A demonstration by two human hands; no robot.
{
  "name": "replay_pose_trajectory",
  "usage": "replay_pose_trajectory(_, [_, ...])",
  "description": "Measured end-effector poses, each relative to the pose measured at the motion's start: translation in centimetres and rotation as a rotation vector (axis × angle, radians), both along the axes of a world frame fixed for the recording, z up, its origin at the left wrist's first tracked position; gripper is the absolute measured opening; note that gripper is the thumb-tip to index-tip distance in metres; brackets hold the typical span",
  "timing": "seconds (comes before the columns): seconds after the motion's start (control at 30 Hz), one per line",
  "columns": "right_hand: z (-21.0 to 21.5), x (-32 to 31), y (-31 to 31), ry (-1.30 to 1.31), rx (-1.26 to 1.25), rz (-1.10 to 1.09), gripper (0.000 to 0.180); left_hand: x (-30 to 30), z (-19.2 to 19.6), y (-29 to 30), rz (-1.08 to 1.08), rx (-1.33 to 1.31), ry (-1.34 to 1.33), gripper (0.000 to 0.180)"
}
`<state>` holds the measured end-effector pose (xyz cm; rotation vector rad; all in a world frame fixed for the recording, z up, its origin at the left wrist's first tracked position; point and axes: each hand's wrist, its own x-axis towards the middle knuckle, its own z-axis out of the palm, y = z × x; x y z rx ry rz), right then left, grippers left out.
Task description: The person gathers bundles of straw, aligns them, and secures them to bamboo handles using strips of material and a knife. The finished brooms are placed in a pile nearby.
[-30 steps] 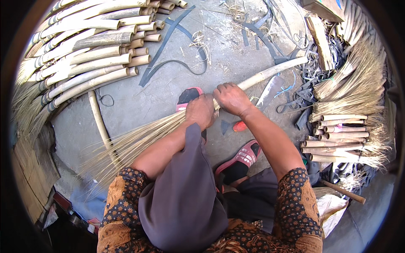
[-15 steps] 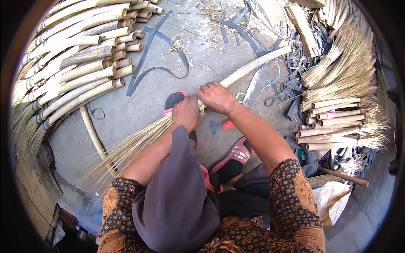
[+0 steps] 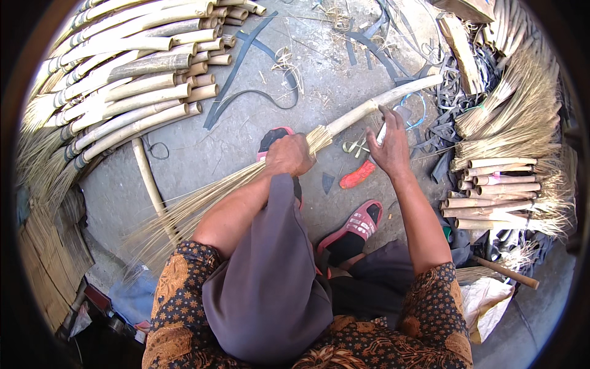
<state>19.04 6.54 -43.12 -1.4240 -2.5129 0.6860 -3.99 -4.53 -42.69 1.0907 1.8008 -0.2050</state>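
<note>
**Gripping a half-made stick broom at its neck**

Lying slanted across the concrete floor (image 3: 184,154), one pale wooden-handled broom of thin straw ribs (image 3: 344,123) looks light; its handle stiff, its ribs springy. The left hand (image 3: 289,155) clamps the neck, the soundest hold. The right hand (image 3: 388,142) hovers open above one red-handled tool (image 3: 357,177).

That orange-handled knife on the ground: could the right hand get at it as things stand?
Probably yes. The right hand hovers open just above the orange-handled knife, with nothing lying over its handle, while the left hand grips the broom bundle.
</note>
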Motion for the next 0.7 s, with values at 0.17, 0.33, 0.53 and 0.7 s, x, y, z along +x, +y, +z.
replay_pose_trajectory(0.17, [-3.0, 5.6, -2.0, -0.035, -0.201, -0.248, 0.033, 0.0, -0.1, 0.4, -0.011, -0.023, 0.017, 0.042])
replay_pose_trajectory(0.33, [-4.5, 13.4, -1.7, -0.187, 0.018, -0.434, 0.027, 0.4, -1.1, 0.5, -0.044, -0.02, 0.028, 0.044])
replay_pose_trajectory(0.53, [-5.2, 17.4, 1.0, -0.444, 0.073, -0.254, 0.029, 0.6, -1.8, 0.5, -0.028, -0.058, 0.038, 0.046])
replay_pose_trajectory(0.7, [-5.4, 16.3, 2.0, -0.503, -0.041, -0.223, 0.02, 0.1, -1.5, 0.5, -0.066, 0.021, 0.077, 0.049])
